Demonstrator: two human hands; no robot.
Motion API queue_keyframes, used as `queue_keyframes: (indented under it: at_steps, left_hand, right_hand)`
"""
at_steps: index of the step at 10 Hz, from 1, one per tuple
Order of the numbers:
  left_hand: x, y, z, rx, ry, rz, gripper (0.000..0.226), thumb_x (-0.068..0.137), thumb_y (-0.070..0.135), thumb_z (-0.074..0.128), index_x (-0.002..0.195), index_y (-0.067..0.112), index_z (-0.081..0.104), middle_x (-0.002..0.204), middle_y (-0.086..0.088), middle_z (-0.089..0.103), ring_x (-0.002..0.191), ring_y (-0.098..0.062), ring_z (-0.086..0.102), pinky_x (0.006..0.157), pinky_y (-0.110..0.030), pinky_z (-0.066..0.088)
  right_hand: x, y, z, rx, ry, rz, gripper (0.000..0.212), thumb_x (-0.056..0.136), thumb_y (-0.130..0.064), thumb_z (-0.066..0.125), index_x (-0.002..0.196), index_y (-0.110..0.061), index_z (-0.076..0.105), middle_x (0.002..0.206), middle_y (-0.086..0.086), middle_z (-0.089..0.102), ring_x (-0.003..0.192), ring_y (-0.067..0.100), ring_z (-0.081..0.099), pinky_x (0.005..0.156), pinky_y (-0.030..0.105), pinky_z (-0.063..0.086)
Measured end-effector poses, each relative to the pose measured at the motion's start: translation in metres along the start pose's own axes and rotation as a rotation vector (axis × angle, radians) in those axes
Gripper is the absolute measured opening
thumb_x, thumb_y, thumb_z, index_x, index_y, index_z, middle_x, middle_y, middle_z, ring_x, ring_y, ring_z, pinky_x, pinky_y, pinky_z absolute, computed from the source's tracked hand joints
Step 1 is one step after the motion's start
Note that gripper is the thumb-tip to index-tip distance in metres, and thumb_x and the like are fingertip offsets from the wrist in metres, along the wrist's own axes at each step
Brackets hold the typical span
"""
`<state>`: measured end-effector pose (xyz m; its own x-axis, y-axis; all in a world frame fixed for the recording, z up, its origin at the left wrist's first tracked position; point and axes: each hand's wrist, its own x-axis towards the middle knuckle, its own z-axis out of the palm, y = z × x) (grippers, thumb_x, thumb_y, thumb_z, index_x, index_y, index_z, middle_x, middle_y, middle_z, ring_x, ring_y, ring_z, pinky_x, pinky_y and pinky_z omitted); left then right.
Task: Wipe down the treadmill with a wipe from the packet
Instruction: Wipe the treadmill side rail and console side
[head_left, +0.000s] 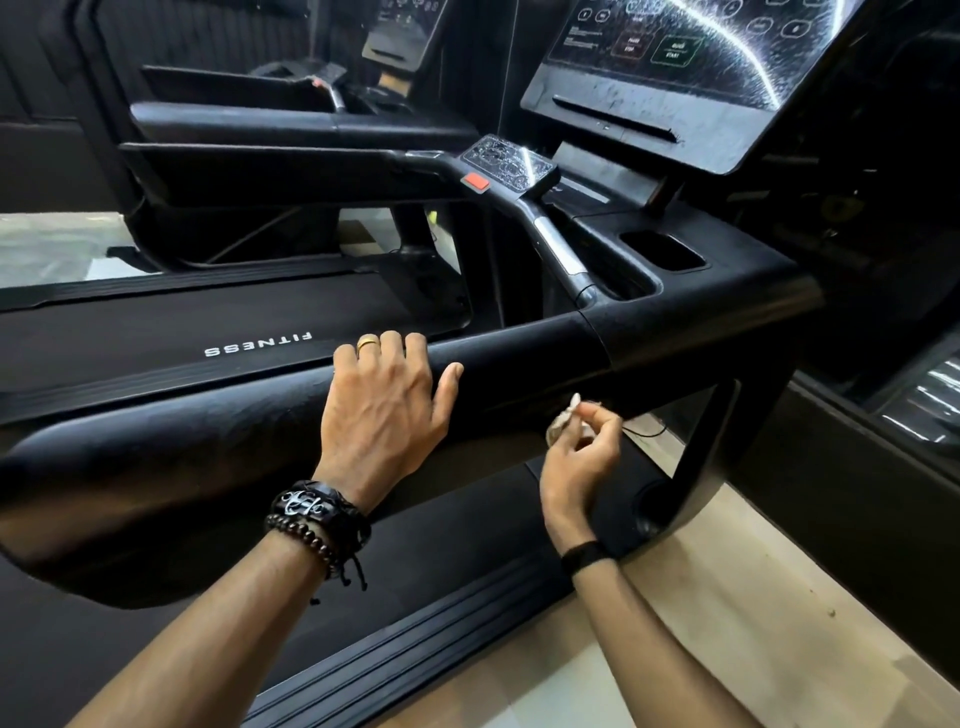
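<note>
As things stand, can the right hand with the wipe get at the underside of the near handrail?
Probably yes. The right hand pinches the wipe just below the near handrail, with open space between them. The left hand rests on top, further along, out of the way.

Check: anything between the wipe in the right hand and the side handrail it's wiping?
Nothing visible. The right hand pinches the wipe right at the handrail's underside. The left hand rests on top, further left, clear of it.

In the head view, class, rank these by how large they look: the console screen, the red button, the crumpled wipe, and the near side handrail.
1. near side handrail
2. console screen, cut off by the frame
3. crumpled wipe, partly hidden in the right hand
4. red button, similar to the wipe, so unsure
</note>
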<state>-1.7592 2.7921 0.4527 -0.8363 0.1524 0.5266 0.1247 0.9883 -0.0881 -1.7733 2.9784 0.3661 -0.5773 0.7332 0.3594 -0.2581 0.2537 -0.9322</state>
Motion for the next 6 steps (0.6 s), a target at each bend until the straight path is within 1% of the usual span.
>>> queue_keyframes:
  at_steps: [1, 2, 3, 4, 5, 6]
  left_hand:
    - [0.001, 0.001, -0.001, -0.003, 0.007, 0.000, 0.052, 0.104, 0.054, 0.020, 0.093, 0.013, 0.050, 0.085, -0.010, 0.054, 0.079, -0.030, 0.051, 0.073, -0.044, 0.039]
    - [0.001, 0.000, 0.000, 0.000, 0.001, 0.004, 0.052, 0.104, 0.054, 0.021, 0.094, 0.013, 0.050, 0.086, -0.010, 0.054, 0.080, -0.030, 0.051, 0.074, -0.044, 0.039]
    - [0.000, 0.000, 0.002, 0.004, 0.016, -0.005, 0.051, 0.104, 0.054, 0.021, 0.092, 0.013, 0.050, 0.085, -0.010, 0.054, 0.080, -0.030, 0.051, 0.074, -0.044, 0.039]
    - [0.001, 0.001, 0.002, -0.009, 0.014, -0.014, 0.051, 0.104, 0.054, 0.022, 0.091, 0.013, 0.050, 0.084, -0.011, 0.054, 0.079, -0.031, 0.051, 0.073, -0.044, 0.039]
    - [0.002, 0.001, 0.002, -0.009, 0.016, -0.010, 0.052, 0.104, 0.054, 0.021, 0.091, 0.013, 0.050, 0.084, -0.011, 0.054, 0.079, -0.031, 0.051, 0.073, -0.044, 0.039]
    - [0.001, 0.001, 0.003, 0.005, 0.014, -0.001, 0.052, 0.104, 0.054, 0.021, 0.091, 0.013, 0.050, 0.084, -0.010, 0.054, 0.079, -0.031, 0.051, 0.073, -0.044, 0.039]
  right_hand:
    - [0.012, 0.005, -0.005, -0.049, 0.019, -0.040, 0.016, 0.094, 0.007, 0.055, 0.099, -0.008, 0.059, 0.091, 0.003, 0.063, 0.080, 0.008, 0.063, 0.071, 0.012, 0.048]
    - [0.059, 0.007, -0.005, -0.092, 0.155, 0.147, 0.013, 0.093, 0.000, 0.057, 0.098, -0.009, 0.065, 0.099, 0.015, 0.069, 0.090, 0.030, 0.066, 0.083, 0.031, 0.054]
    - [0.045, -0.004, -0.002, -0.122, 0.118, -0.028, 0.013, 0.091, 0.003, 0.058, 0.098, -0.004, 0.066, 0.101, 0.014, 0.068, 0.092, 0.024, 0.064, 0.082, 0.018, 0.047]
    - [0.024, -0.003, -0.009, -0.160, -0.085, -0.394, 0.010, 0.089, 0.001, 0.061, 0.093, -0.004, 0.068, 0.096, 0.008, 0.064, 0.087, 0.011, 0.058, 0.082, 0.007, 0.040]
    - [0.059, -0.004, -0.008, -0.151, -0.008, -0.275, 0.011, 0.089, 0.000, 0.062, 0.094, -0.004, 0.069, 0.097, 0.012, 0.066, 0.089, 0.021, 0.063, 0.082, 0.012, 0.044]
    - [0.068, -0.015, -0.004, -0.208, 0.014, -0.246, 0.012, 0.086, 0.005, 0.062, 0.092, -0.002, 0.070, 0.096, 0.015, 0.063, 0.085, 0.024, 0.061, 0.080, 0.014, 0.046]
